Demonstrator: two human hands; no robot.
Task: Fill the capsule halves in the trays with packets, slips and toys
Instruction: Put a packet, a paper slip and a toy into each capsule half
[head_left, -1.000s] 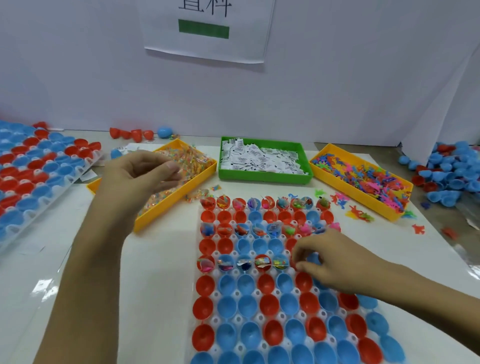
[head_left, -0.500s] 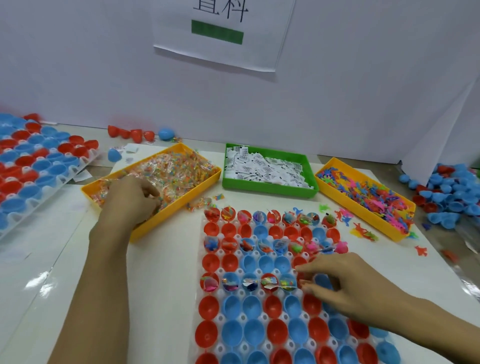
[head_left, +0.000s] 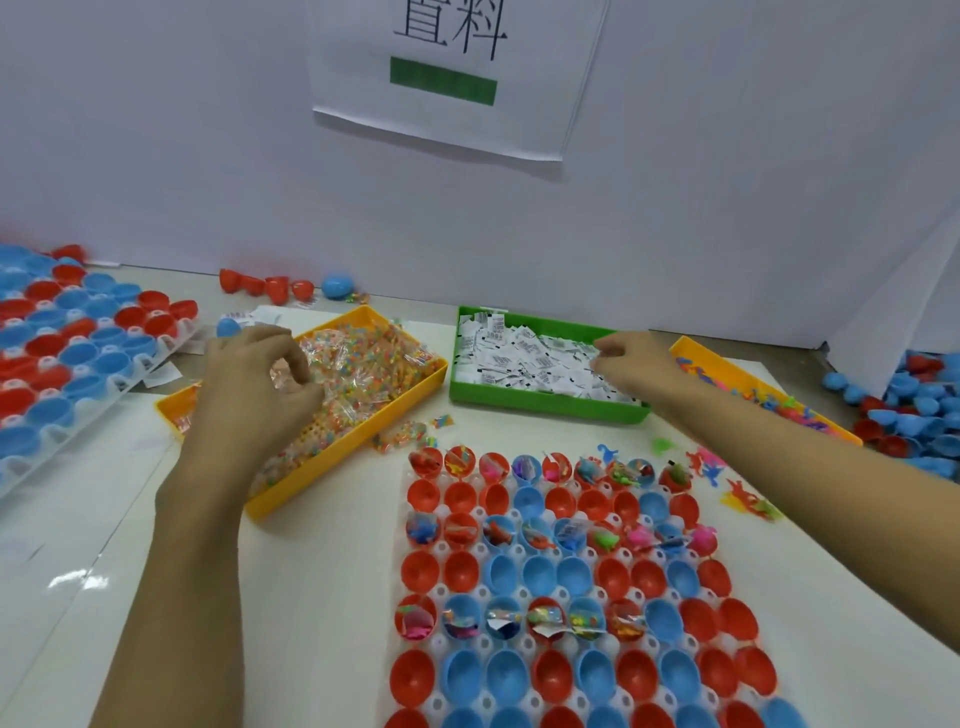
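A clear tray (head_left: 439, 591) of red and blue capsule halves lies in front of me. Three of its rows hold packets, slips or toys. My left hand (head_left: 249, 395) is in the yellow tray (head_left: 332, 467) of clear candy packets (head_left: 363, 364), its curled fingers pinching packets. My right hand (head_left: 631, 364) reaches over the green tray (head_left: 545, 408) of white paper slips (head_left: 519, 358), and its fingertips pinch at the slips on the right side. A second yellow tray (head_left: 691, 345) of small coloured toys (head_left: 779, 408) lies partly under my right forearm.
Another tray of capsule halves (head_left: 67, 353) lies at the far left. Loose halves (head_left: 270, 286) sit by the white back wall, and a heap of them (head_left: 914, 415) lies at the far right. Stray toys (head_left: 737, 493) and packets (head_left: 405, 434) are scattered above the front tray.
My right hand has left the capsule tray and moved up to the green slip tray. My left hand has stayed in the packet tray, its fingers closing on packets.
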